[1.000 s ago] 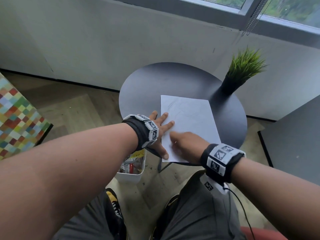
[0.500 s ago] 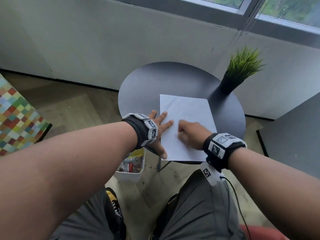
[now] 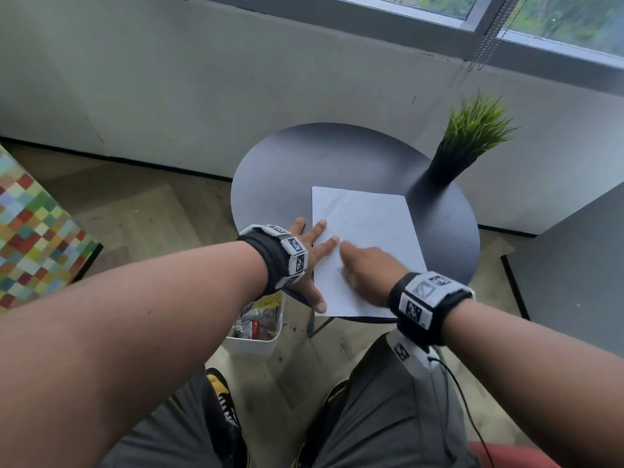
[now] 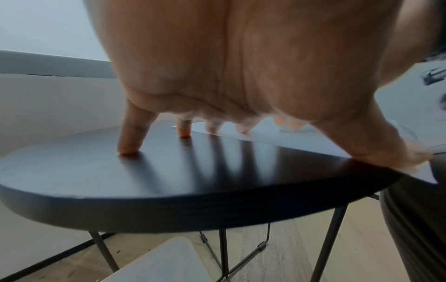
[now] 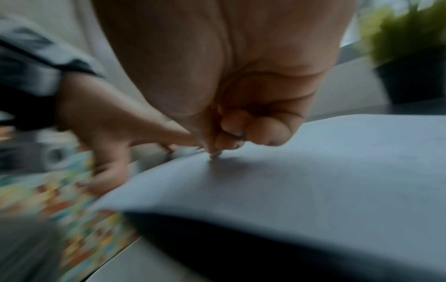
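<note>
A white sheet of paper (image 3: pixel 364 228) with faint pencil marks lies on a round black table (image 3: pixel 287 170). My left hand (image 3: pixel 312 255) lies flat with its fingers spread. Its fingertips (image 4: pixel 212 129) press the sheet's left edge, and the little finger and ring finger touch the bare table (image 4: pixel 169 171). My right hand (image 3: pixel 363 265) is curled, knuckles up, over the sheet's lower left part. In the right wrist view its fingertips (image 5: pixel 229 141) pinch a small grey-white piece (image 5: pixel 214 155) against the paper (image 5: pixel 313 171). What the piece is cannot be made out. The picture there is blurred by motion.
A potted green plant (image 3: pixel 472 136) stands at the table's far right edge. Under the table's near left side sits a white bin (image 3: pixel 256 332) with several packets in it. To the left is a colourful chequered seat (image 3: pixel 30 238), to the right a grey surface (image 3: pixel 580 265).
My right hand slid up and to the right across the paper, then back left toward my left index finger. The left hand and the sheet stayed in place.
</note>
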{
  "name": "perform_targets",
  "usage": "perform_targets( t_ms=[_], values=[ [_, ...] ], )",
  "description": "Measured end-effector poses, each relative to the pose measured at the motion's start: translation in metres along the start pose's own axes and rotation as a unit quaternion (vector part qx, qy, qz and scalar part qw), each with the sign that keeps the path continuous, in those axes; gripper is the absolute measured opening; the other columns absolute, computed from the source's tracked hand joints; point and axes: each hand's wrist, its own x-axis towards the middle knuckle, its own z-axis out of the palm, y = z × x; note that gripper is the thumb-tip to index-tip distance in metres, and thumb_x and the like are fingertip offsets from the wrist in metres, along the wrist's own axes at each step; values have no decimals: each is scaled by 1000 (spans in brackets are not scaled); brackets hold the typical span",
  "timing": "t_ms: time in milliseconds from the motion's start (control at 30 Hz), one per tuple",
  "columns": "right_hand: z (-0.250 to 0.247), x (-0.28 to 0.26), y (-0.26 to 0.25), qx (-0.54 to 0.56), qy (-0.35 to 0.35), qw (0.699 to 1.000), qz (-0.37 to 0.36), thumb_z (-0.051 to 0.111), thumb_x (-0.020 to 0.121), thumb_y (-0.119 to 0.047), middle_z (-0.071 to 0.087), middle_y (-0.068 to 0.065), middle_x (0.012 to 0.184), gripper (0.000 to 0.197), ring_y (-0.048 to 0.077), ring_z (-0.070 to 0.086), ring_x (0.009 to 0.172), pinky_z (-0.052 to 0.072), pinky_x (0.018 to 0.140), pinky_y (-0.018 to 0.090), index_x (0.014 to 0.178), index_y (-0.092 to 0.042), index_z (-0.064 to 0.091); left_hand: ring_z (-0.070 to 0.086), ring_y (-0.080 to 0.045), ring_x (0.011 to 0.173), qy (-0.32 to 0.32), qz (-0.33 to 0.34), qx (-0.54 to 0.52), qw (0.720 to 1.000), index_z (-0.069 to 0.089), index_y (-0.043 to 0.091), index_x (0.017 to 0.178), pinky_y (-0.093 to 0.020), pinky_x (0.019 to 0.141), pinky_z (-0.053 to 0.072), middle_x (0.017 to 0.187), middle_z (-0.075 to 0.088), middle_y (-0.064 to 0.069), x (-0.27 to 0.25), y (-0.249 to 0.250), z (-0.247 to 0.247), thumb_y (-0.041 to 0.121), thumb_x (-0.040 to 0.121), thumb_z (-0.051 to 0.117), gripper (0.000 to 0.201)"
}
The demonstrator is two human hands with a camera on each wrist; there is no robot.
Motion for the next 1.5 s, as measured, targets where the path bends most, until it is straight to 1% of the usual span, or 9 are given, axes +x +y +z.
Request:
perform_targets(
  t_ms=[100, 267, 467, 633, 800, 933, 1167, 1300, 1500],
  values=[
    [-1, -17, -4, 6, -76, 993, -88, 49, 95, -26, 61, 11, 90, 13, 31, 54, 82, 43, 71, 37, 100, -14, 49, -15, -38, 153, -3, 2, 4, 1000, -16, 41, 157, -70, 115, 12, 166, -26, 3, -1, 1, -2, 88, 60, 67, 136],
    [-10, -3, 41, 38, 24, 993, 112, 49, 94, -29, 60, 12, 95, 14, 32, 55, 86, 43, 69, 35, 96, -16, 44, -11, -44, 151, -5, 15, -3, 1000, -13, 59, 150, -73, 111, 17, 166, -26, -2, 2, -2, -1, 91, 57, 65, 126],
    [7, -28, 2, 14, -62, 994, -93, 48, 96, -26, 61, 12, 89, 14, 31, 52, 78, 43, 68, 36, 99, -13, 48, -11, -47, 149, -1, 16, 8, 1000, -14, 61, 148, -71, 115, 19, 166, -26, -4, 6, -1, 2, 93, 51, 63, 128],
    [-3, -7, 29, 59, 30, 994, 89, 49, 94, -30, 62, 12, 98, 14, 34, 56, 89, 46, 75, 37, 100, -17, 47, -12, -45, 149, -3, 16, 6, 1000, -15, 60, 149, -71, 115, 19, 166, -25, -2, 5, -1, 1, 93, 52, 64, 129],
    [16, -18, -18, 44, -21, 996, -76, 47, 96, -27, 64, 15, 96, 14, 35, 58, 89, 45, 72, 38, 103, -15, 49, -13, -42, 152, -4, 2, 8, 1000, -17, 47, 155, -71, 114, 17, 166, -25, 1, 2, 1, -1, 88, 57, 68, 136],
    [-1, 3, 14, 94, 14, 993, 64, 52, 93, -35, 64, 8, 100, 16, 28, 57, 89, 46, 76, 35, 101, -21, 51, -13, -37, 153, -2, -1, 0, 1000, -14, 43, 157, -70, 115, 13, 167, -24, 3, -4, 3, -1, 87, 61, 67, 133],
    [1, -12, 26, 163, 0, 985, 62, 56, 91, -37, 63, -1, 90, 15, 17, 58, 79, 44, 70, 30, 97, -24, 50, 9, -24, 152, 85, -2, -62, 994, 25, 42, 154, -64, 118, 10, 165, 14, 1, -7, -5, -3, 88, 70, 57, 101],
    [-6, -20, 31, 254, -21, 966, 49, 65, 85, -20, 70, -2, 78, 6, 16, 60, 59, 51, 59, 30, 86, -18, 60, -7, -27, 154, 63, -33, -65, 995, 4, 37, 159, -71, 117, 6, 168, -11, 6, -5, -10, 8, 92, 65, 57, 121],
    [-15, 2, 32, 307, 41, 949, 48, 67, 85, -10, 64, 4, 70, 9, 21, 62, 58, 58, 65, 41, 89, -11, 58, -19, -31, 153, 10, 17, -47, 999, -3, 46, 157, -81, 110, 1, 166, -19, 17, -5, -4, 6, 95, 57, 59, 128]
  ],
)
